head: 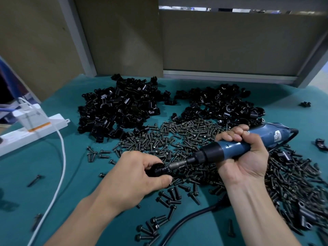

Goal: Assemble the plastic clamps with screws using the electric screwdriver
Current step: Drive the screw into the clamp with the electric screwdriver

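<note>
Above the teal-covered table, the left hand pinches a small black plastic clamp. The right hand, fisted round the blue electric screwdriver, sets its bit against it. Keeping the bit square and the clamp braced looks essential.

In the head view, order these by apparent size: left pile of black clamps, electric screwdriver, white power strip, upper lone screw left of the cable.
1. left pile of black clamps
2. electric screwdriver
3. white power strip, cut by the frame, so rank unsure
4. lone screw
</note>
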The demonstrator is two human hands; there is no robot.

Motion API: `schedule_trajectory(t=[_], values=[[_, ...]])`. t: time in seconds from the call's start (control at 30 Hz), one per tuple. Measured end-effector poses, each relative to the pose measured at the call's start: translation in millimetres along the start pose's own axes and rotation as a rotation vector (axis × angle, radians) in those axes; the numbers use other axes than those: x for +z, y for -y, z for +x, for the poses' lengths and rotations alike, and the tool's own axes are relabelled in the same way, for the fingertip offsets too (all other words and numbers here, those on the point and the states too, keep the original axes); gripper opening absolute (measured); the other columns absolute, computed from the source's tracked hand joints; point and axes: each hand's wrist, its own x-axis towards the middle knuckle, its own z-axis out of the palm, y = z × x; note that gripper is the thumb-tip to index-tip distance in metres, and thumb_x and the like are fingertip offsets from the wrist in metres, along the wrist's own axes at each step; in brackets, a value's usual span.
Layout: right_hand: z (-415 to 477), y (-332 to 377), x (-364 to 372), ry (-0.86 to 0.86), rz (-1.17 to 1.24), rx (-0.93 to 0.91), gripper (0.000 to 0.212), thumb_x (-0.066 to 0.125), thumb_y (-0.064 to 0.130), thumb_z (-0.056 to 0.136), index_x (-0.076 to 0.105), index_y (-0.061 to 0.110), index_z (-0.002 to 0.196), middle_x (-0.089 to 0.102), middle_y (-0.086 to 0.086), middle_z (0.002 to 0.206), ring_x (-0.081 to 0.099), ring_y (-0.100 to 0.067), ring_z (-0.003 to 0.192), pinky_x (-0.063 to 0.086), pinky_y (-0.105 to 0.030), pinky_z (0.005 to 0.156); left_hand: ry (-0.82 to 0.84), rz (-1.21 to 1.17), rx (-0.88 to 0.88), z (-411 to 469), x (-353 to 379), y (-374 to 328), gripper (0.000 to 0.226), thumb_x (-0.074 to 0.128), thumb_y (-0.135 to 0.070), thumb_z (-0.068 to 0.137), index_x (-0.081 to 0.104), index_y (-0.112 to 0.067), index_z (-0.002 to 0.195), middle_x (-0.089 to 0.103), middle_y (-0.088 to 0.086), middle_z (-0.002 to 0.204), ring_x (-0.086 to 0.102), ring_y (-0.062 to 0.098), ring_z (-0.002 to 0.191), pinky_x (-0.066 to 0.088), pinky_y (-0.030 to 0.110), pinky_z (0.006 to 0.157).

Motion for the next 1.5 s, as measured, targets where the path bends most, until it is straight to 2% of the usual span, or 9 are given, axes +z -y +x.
schedule_trajectory(t=[0.33, 0.57, 0.7, 0.83, 0.97, 1.1, 1.2, 1.33, 1.5], values=[[1.0, 2.9, -0.4, 0.004, -0.017, 0.006, 0.019, 0.052, -0.001, 0.073, 0.057, 0.013, 0.084, 0.053, 0.004, 0.072, 0.049, -0.008, 0.055, 0.050, -0.022, 0.061, -0.227, 0.369, 0.384, -1.4, 2.1, 5.3, 0.037, 0.062, -0.058, 0.085, 0.073, -0.023, 0.086, 0.052, -0.016, 0.064, 0.047, 0.002, 0.055, 0.038, 0.012, 0.054], [5.3, 13.4, 0.4, 0.037, -0.132, 0.042, 0.017, 0.061, 0.003, 0.081, 0.065, 0.014, 0.094, 0.058, 0.002, 0.078, 0.054, -0.010, 0.063, 0.051, -0.027, 0.069, 0.130, -0.335, -0.203, 7.6, -2.5, -8.8, 0.051, 0.061, -0.068, 0.084, 0.074, -0.026, 0.058, 0.062, 0.003, 0.052, 0.042, 0.012, 0.040, 0.029, 0.023, 0.044], [6.8, 19.0, -1.2, -0.027, -0.134, 0.036, 0.011, 0.062, 0.015, 0.089, 0.064, 0.013, 0.099, 0.056, 0.001, 0.080, 0.052, -0.012, 0.064, 0.050, -0.028, 0.070, 0.311, -0.418, -0.343, 4.5, -8.4, -5.1, 0.048, 0.062, -0.063, 0.080, 0.070, -0.024, 0.054, 0.053, 0.000, 0.052, 0.034, 0.008, 0.040, 0.020, 0.020, 0.042], [5.0, 28.1, -0.5, -0.102, -0.108, 0.092, 0.044, 0.067, 0.044, 0.091, 0.063, 0.008, 0.114, 0.059, -0.004, 0.089, 0.057, -0.017, 0.070, 0.053, -0.033, 0.074, -0.060, -0.491, -0.351, 10.8, -10.7, 0.3, 0.051, 0.061, -0.063, 0.084, 0.068, -0.021, 0.056, 0.052, 0.002, 0.054, 0.036, 0.009, 0.040, 0.025, 0.017, 0.038], [1.9, 32.9, 0.4, -0.111, -0.154, 0.268, 0.078, 0.052, 0.074, 0.091, 0.064, 0.005, 0.123, 0.062, -0.013, 0.104, 0.061, -0.025, 0.084, 0.052, -0.042, 0.094, -0.372, -0.675, -0.328, 18.6, -13.9, 10.4, 0.052, 0.053, -0.049, 0.104, 0.070, -0.005, 0.085, 0.067, 0.019, 0.070, 0.047, 0.015, 0.052, 0.036, 0.026, 0.045], [0.6, 24.2, 4.6, -0.144, -0.327, 0.354, 0.075, 0.048, 0.074, 0.093, 0.063, 0.007, 0.123, 0.067, -0.019, 0.109, 0.067, -0.031, 0.091, 0.053, -0.045, 0.100, -0.320, -0.660, -0.285, 17.3, -11.4, 12.0, 0.046, 0.050, -0.040, 0.108, 0.074, -0.005, 0.090, 0.071, 0.018, 0.079, 0.044, 0.019, 0.062, 0.032, 0.034, 0.056], [-1.7, 17.4, 8.2, -0.142, -0.494, 0.374, 0.072, 0.051, 0.071, 0.093, 0.063, 0.006, 0.123, 0.070, -0.017, 0.117, 0.073, -0.036, 0.100, 0.060, -0.047, 0.087, -0.271, -0.611, -0.252, 17.5, -9.8, 11.7, 0.037, 0.047, -0.035, 0.109, 0.073, -0.009, 0.101, 0.067, 0.012, 0.074, 0.041, 0.016, 0.055, 0.028, 0.031, 0.052], [-7.7, 5.7, 11.3, -0.116, -0.629, 0.352, 0.050, 0.057, 0.049, 0.100, 0.056, 0.014, 0.135, 0.075, -0.017, 0.113, 0.070, -0.028, 0.076, 0.060, -0.037, 0.064, -0.247, -0.606, -0.226, 18.2, -6.5, 7.9, 0.032, 0.048, -0.032, 0.108, 0.077, -0.022, 0.100, 0.066, 0.008, 0.069, 0.038, 0.015, 0.051, 0.026, 0.026, 0.049], [-9.2, 6.9, 12.0, -0.019, -0.529, 0.442, 0.049, 0.048, 0.048, 0.096, 0.063, 0.011, 0.125, 0.067, -0.016, 0.102, 0.058, -0.024, 0.069, 0.053, -0.037, 0.065, -0.232, -0.596, -0.209, 18.4, -6.9, 7.3, 0.035, 0.048, -0.032, 0.108, 0.080, -0.033, 0.093, 0.064, 0.007, 0.066, 0.036, 0.011, 0.047, 0.027, 0.019, 0.043]])
